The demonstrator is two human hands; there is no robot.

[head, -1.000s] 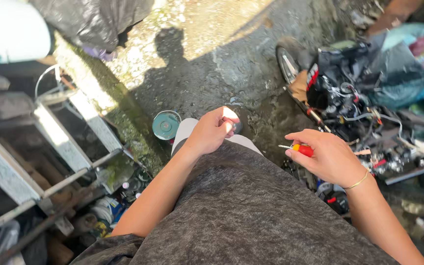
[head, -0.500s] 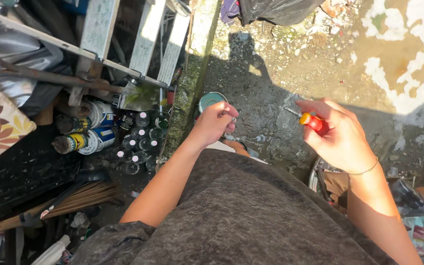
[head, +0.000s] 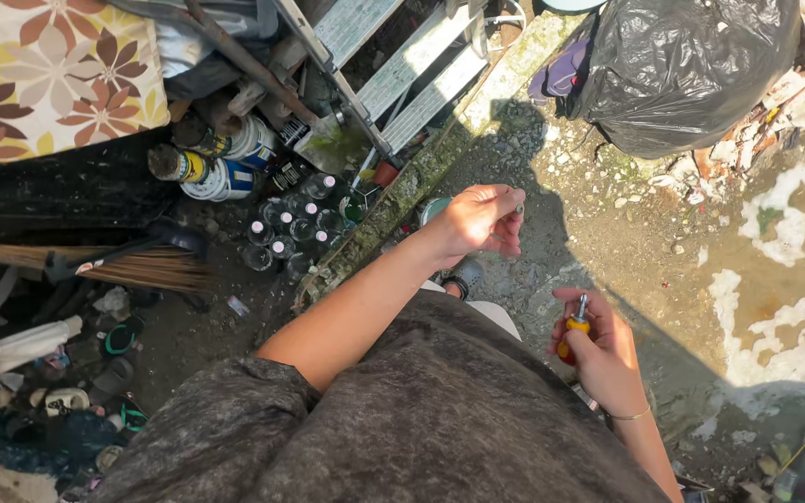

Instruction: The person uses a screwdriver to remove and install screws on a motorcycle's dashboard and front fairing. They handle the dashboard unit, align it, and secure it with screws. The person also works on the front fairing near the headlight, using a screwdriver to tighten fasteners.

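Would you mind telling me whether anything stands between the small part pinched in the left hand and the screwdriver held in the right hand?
Nothing visible does. The left hand pinches a small grey part at its fingertips, and the right hand grips the orange-handled screwdriver lower down. Only open air over the bare ground lies between them.

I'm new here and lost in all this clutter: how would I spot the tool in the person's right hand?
Start at the big black rubbish bag at the top right and follow the bare ground down to the right hand. In its fist is a small screwdriver. It has a yellow and red handle, and its short metal tip points up.
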